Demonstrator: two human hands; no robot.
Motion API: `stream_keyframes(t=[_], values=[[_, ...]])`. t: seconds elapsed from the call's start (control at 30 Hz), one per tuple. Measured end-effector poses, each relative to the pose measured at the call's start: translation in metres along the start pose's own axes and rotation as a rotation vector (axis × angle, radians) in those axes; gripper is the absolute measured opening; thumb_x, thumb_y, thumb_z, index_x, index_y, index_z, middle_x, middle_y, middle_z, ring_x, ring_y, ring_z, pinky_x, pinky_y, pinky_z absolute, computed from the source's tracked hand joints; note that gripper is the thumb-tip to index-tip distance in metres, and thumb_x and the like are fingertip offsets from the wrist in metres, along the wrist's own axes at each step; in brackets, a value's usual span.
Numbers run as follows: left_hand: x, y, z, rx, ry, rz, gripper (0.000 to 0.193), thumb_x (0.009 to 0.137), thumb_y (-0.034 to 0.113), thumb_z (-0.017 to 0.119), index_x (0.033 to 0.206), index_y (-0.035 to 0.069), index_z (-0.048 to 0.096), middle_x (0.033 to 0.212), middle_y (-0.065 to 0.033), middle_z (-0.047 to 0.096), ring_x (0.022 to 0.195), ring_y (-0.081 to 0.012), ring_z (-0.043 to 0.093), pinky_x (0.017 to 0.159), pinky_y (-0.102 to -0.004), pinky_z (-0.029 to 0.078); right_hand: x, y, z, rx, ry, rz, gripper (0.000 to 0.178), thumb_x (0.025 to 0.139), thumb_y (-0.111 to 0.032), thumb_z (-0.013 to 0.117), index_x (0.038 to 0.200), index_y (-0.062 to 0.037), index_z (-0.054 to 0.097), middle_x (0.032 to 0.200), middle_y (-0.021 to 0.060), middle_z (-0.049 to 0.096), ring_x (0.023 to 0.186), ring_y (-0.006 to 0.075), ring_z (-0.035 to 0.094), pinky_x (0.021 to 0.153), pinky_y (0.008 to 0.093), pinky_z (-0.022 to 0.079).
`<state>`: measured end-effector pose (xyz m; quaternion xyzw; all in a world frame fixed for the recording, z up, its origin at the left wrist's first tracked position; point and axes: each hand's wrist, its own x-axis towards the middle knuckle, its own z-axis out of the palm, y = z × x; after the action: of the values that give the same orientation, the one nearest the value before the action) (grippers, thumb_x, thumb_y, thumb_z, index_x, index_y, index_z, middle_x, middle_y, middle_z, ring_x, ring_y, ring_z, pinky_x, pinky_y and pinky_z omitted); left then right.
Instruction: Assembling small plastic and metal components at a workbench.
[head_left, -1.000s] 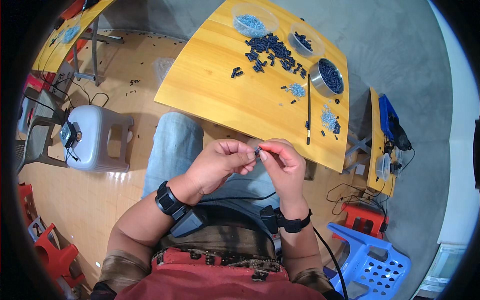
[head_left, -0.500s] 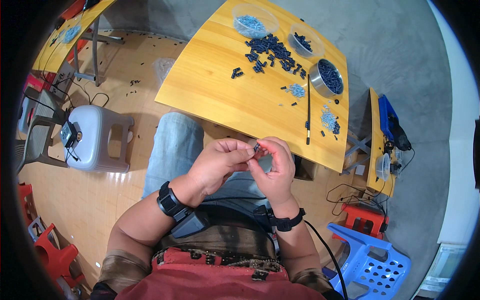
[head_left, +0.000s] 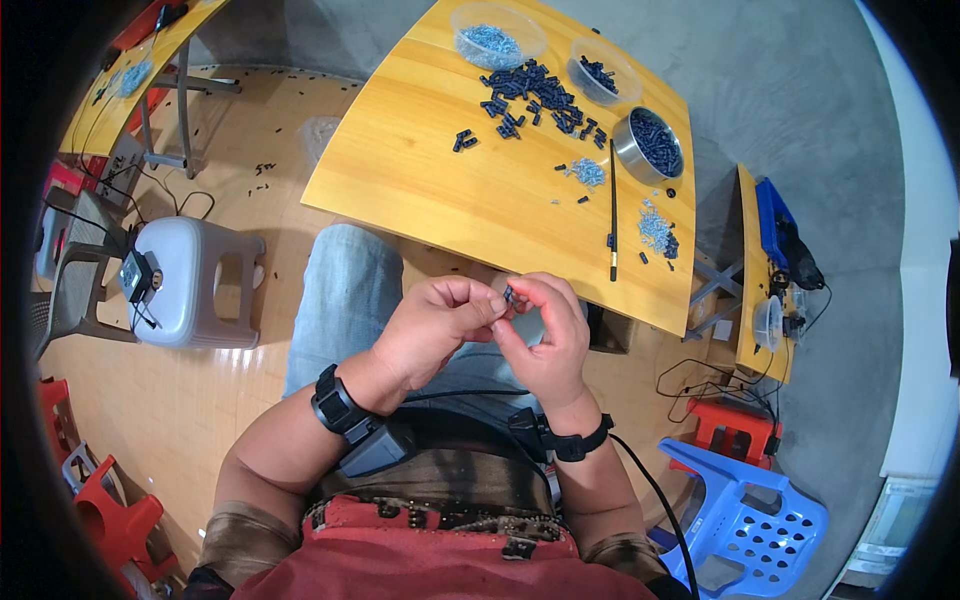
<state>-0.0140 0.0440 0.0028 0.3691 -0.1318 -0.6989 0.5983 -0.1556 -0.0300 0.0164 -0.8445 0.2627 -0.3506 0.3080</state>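
Between the fingertips of both hands, just off the table's near edge, is a small black plastic part (head_left: pixel 509 294). My left hand (head_left: pixel 440 325) pinches it from the left with thumb and forefinger. My right hand (head_left: pixel 545 335) closes on it from the other side, its fingers curled. Both hands hide much of the part, so its exact kind cannot be made out. On the wooden table (head_left: pixel 400 170) beyond lie a heap of similar black pieces (head_left: pixel 535 95) and two small piles of silvery metal bits (head_left: pixel 587 172), with a thin black rod (head_left: pixel 613 215) between the piles.
At the table's far side stand a clear tub of silvery bits (head_left: pixel 490 40), another clear tub (head_left: pixel 605 75) and a metal bowl of black pieces (head_left: pixel 652 145). A grey stool (head_left: pixel 180 275) is at left, a blue plastic chair (head_left: pixel 760 525) at lower right, near cables and a red stool (head_left: pixel 730 430).
The view has shifted slightly, so the table appears a little farther left and up. Both hands keep their pinch on the small black part, with barely any finger movement.
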Motion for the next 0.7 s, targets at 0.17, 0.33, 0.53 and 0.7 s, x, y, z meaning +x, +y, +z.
stream_keyframes(t=[0.17, 0.33, 0.53, 0.7], values=[[-0.0001, 0.0016, 0.0006, 0.016, -0.003, -0.013, 0.017, 0.089, 0.014, 0.059, 0.094, -0.002, 0.062, 0.092, -0.0075, 0.065, 0.082, -0.012, 0.061, 0.073, -0.0245, 0.05, -0.0004, 0.0031, -0.0003, 0.011, -0.016, -0.003, 0.039, 0.064, 0.003, 0.072, 0.101, -0.0023, 0.059, 0.097, 0.0114, 0.058, 0.078, 0.0207, 0.059, 0.066, 0.0278, 0.05], [-0.0005, 0.0022, 0.0069, 0.054, 0.064, 0.015, 0.014, 0.088, 0.014, 0.06, 0.088, 0.0, 0.062, 0.078, -0.0063, 0.063, 0.062, -0.0099, 0.058, 0.043, -0.0194, 0.04, -0.0008, 0.0054, -0.0001, 0.027, -0.025, -0.015, 0.038, 0.064, 0.003, 0.073, 0.1, -0.0022, 0.059, 0.094, 0.0109, 0.059, 0.076, 0.0206, 0.059, 0.065, 0.0276, 0.049], [-0.004, 0.0064, 0.0069, 0.083, 0.048, 0.0, 0.015, 0.089, 0.015, 0.059, 0.088, 0.0, 0.062, 0.078, -0.006, 0.063, 0.061, -0.0081, 0.053, 0.053, -0.0211, 0.04, -0.0014, 0.0079, 0.0003, 0.055, -0.033, -0.054, 0.036, 0.065, 0.004, 0.072, 0.098, -0.0018, 0.06, 0.091, 0.011, 0.059, 0.073, 0.0199, 0.058, 0.062, 0.0269, 0.049], [-0.0045, 0.0049, 0.0034, 0.135, 0.041, -0.013, 0.017, 0.089, 0.015, 0.059, 0.09, -0.001, 0.063, 0.089, -0.0068, 0.066, 0.077, -0.0098, 0.059, 0.071, -0.0229, 0.048, 0.0002, 0.005, -0.0016, 0.059, -0.031, -0.079, 0.035, 0.065, 0.004, 0.072, 0.098, -0.0014, 0.06, 0.091, 0.0111, 0.059, 0.073, 0.0195, 0.058, 0.061, 0.0265, 0.049]])
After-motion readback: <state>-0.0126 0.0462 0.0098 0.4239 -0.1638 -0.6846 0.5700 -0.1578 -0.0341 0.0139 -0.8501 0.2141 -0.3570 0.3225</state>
